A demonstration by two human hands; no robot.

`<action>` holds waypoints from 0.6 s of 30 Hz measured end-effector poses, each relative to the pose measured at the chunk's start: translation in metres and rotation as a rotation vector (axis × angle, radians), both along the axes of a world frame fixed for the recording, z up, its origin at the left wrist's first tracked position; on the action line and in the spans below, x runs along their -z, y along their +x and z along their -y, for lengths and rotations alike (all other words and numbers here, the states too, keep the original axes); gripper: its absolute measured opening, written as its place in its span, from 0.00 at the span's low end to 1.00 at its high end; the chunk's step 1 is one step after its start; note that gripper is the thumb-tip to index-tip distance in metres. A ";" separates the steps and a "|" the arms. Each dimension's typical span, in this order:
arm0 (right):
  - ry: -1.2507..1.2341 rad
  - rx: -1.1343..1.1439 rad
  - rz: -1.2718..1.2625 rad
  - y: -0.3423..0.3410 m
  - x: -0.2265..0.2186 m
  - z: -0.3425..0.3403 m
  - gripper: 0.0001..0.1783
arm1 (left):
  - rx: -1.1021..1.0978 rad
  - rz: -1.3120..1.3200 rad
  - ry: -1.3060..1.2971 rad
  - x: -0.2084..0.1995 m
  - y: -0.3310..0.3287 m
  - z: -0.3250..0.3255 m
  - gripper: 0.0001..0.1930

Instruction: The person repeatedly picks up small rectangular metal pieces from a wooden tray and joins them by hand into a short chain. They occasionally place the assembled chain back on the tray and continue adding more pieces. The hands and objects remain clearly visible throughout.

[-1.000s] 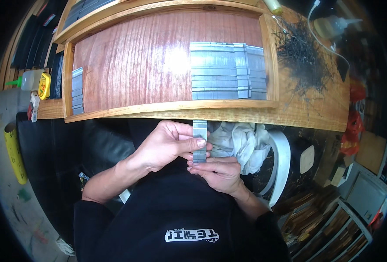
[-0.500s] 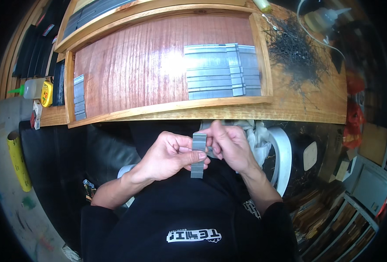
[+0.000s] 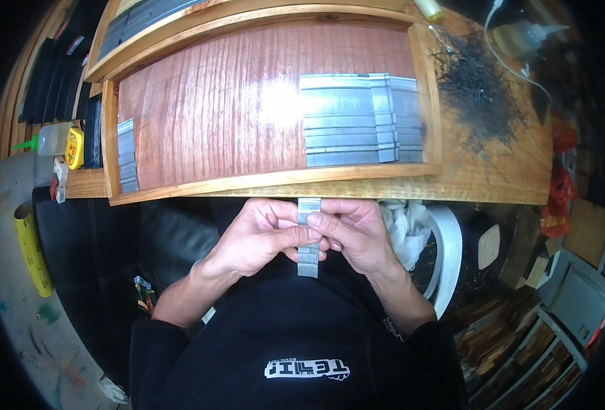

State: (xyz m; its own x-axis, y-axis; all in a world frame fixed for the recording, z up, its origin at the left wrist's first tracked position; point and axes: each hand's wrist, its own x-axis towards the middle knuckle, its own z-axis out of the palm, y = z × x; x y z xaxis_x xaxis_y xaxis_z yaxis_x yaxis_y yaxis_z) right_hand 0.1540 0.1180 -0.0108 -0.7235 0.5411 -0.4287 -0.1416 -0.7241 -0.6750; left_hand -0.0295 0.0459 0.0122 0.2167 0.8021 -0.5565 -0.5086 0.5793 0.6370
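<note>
A narrow grey strip [image 3: 308,265], made up of several flat segments, stands lengthwise between my hands in front of the table edge. My left hand [image 3: 258,236] pinches it from the left, thumb across its face. My right hand [image 3: 357,236] grips the strip from the right, its thumb pressed on the face just above the left thumb. Fingers of both hands are partly hidden behind the strip. Beyond them, a wooden tray [image 3: 268,175] holds a block of similar grey strips [image 3: 343,119] on its right side and a short column of grey pieces [image 3: 127,154] at its left end.
Thin dark wire-like pieces [image 3: 478,89] lie heaped right of the tray. A plastic bottle [image 3: 521,39] and white cable are behind them. At left stand a green-tipped bottle [image 3: 51,139] and a yellow container [image 3: 74,147]. A white chair arm [image 3: 447,253] is at my right.
My right hand has come in from beside the strip and now holds it with the thumb on its face. The left hand keeps its grip. The view has shifted slightly.
</note>
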 end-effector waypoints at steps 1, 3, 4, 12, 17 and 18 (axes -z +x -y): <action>-0.008 0.008 0.001 -0.001 0.000 -0.001 0.11 | 0.003 0.005 0.003 0.001 -0.001 0.000 0.08; -0.022 0.025 0.005 -0.003 -0.001 -0.001 0.09 | 0.008 0.008 0.013 0.003 -0.001 0.000 0.08; -0.009 0.031 0.015 -0.003 0.000 0.000 0.08 | 0.011 0.005 0.019 0.004 0.000 0.001 0.08; 0.030 0.024 0.000 -0.003 0.005 0.000 0.06 | 0.003 0.012 0.016 0.001 -0.001 -0.002 0.07; 0.048 0.006 -0.011 -0.004 -0.004 -0.003 0.09 | 0.041 -0.034 0.030 -0.001 -0.005 -0.003 0.07; 0.061 -0.016 -0.012 -0.003 -0.008 -0.005 0.11 | 0.060 -0.049 0.012 -0.004 -0.006 -0.003 0.08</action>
State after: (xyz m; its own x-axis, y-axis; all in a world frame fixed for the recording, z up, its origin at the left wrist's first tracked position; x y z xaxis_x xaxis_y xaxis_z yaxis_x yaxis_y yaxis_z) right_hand 0.1511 0.1227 -0.0031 -0.7371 0.5542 -0.3868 -0.1387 -0.6842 -0.7160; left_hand -0.0360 0.0487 0.0159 0.2372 0.7949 -0.5584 -0.4408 0.6003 0.6674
